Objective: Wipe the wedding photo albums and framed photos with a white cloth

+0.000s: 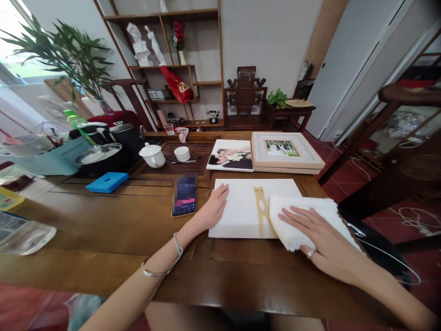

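Note:
My left hand (217, 207) lies flat on the left edge of a white rectangular panel (237, 211), fingers stretched out. A gold-coloured forked piece (259, 207), which looks like a fold-out stand leg, lies along the panel's middle. On the panel's right side, my right hand (319, 232) presses a folded fluffy white cloth (285, 230), fingers over its top and the ringed digit at its near edge. The cloth covers the panel's right part and some of the gold piece. It hangs past the panel toward the table's right side.
Behind the panel are a photo print (232, 158) and a framed photo (292, 154). A phone (185, 195) lies left of my left hand. Further left are a blue sponge-like block (107, 182), a lidded white cup (152, 155) and a small white bowl (182, 153). A chair (379, 151) stands right.

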Available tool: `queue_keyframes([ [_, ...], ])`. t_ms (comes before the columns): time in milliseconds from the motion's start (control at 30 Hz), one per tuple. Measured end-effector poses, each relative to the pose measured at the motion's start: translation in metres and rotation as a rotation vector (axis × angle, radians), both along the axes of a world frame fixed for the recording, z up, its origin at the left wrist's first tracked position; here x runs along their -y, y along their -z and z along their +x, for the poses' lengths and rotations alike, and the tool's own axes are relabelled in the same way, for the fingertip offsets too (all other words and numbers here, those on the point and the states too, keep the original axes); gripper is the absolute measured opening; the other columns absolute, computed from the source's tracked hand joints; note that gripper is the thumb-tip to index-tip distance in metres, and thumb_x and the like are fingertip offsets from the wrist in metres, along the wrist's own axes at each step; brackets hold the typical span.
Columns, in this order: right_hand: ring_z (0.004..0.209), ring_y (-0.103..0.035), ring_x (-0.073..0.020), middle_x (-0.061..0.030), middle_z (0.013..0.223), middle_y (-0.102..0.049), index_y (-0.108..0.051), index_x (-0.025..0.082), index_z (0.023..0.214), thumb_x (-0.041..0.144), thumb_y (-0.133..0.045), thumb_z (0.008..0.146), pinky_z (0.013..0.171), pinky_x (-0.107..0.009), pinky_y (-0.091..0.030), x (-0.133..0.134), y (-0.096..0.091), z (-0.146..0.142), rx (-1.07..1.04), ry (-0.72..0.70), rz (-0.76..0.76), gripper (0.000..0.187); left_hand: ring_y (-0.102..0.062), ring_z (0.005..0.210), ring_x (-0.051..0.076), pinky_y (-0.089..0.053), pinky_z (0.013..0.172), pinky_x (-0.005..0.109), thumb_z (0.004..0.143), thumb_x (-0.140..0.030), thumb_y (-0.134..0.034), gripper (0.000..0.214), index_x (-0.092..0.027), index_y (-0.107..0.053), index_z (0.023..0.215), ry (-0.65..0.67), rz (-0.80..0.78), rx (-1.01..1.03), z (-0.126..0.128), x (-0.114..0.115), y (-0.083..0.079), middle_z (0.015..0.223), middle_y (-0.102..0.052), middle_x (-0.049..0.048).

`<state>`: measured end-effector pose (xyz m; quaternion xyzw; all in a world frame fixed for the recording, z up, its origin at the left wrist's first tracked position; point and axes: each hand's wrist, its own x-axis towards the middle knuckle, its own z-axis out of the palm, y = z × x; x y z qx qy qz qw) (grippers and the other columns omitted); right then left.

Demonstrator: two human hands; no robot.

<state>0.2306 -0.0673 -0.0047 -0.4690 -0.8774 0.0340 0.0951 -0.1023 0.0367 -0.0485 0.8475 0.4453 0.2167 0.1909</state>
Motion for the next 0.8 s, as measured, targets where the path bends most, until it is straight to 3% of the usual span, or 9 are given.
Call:
queue_keyframes([
  [100,0.142,-0.031,-0.0280,-0.0031,0.154,-0.038,-0.031,0.029,0.151,0.019,-0.045,0.084,0.115,-0.057,-0.025,-0.022,-0.001,-0.004,0.031,0.029,-0.015,0.069,-0.021,0.148,0.026,-0.019,0.121,0.051,0.100,-0.025,-0.028,0.047,-0.012,-0.038,0.144,0.010,0.020,0.002,0.000,0.000,0.000,0.156,-0.032,0.0159],
  [267,0.143,-0.026,-0.0310,-0.0080,0.155,-0.036,-0.034,0.024,0.150,0.027,-0.046,0.086,0.115,-0.062,-0.015,-0.097,0.007,-0.017,0.058,0.091,0.061,0.065,-0.022,0.148,0.026,-0.018,0.121,0.053,0.100,-0.025,-0.028,0.047,-0.015,-0.036,0.146,0.013,0.011,-0.005,-0.001,-0.002,0.002,0.156,-0.033,0.0142],
  [333,0.143,-0.027,-0.0309,-0.0087,0.154,-0.037,-0.036,0.023,0.149,0.027,-0.045,0.087,0.114,-0.062,-0.015,-0.113,0.008,-0.022,0.050,0.111,0.081,0.063,-0.021,0.148,0.026,-0.019,0.120,0.053,0.100,-0.024,-0.028,0.048,-0.015,-0.035,0.146,0.016,0.010,-0.004,-0.001,-0.002,0.001,0.156,-0.033,0.0141],
  [433,0.142,-0.030,-0.0314,-0.0095,0.152,-0.040,-0.039,0.020,0.147,0.026,-0.044,0.086,0.114,-0.062,-0.017,-0.096,0.007,-0.029,0.039,0.112,0.077,0.062,-0.020,0.148,0.026,-0.018,0.121,0.052,0.100,-0.024,-0.028,0.048,-0.013,-0.036,0.146,0.005,-0.001,-0.006,0.000,0.000,-0.001,0.157,-0.032,0.0147],
  [633,0.144,-0.025,-0.0321,-0.0065,0.155,-0.035,-0.024,0.024,0.154,0.019,-0.049,0.080,0.114,-0.063,-0.020,0.004,0.007,-0.034,0.015,-0.045,0.074,0.078,-0.023,0.148,0.025,-0.020,0.121,0.050,0.100,-0.024,-0.029,0.047,-0.017,-0.039,0.145,0.005,-0.018,0.006,0.004,0.004,-0.007,0.156,-0.034,0.0119],
  [700,0.144,-0.023,-0.0317,-0.0059,0.156,-0.033,-0.021,0.026,0.154,0.018,-0.050,0.078,0.114,-0.063,-0.019,0.009,0.007,-0.033,0.007,-0.063,0.070,0.081,-0.023,0.148,0.024,-0.020,0.121,0.049,0.100,-0.024,-0.029,0.046,-0.017,-0.040,0.145,0.005,-0.017,0.008,0.004,0.004,-0.008,0.156,-0.034,0.0113],
  [800,0.144,-0.025,-0.0319,-0.0073,0.155,-0.036,-0.027,0.024,0.152,0.021,-0.048,0.081,0.114,-0.064,-0.018,-0.025,0.009,-0.031,0.011,-0.017,0.046,0.074,-0.023,0.148,0.024,-0.020,0.121,0.050,0.100,-0.024,-0.029,0.046,-0.016,-0.040,0.145,-0.003,-0.016,0.005,0.004,0.004,-0.007,0.156,-0.035,0.0121],
])
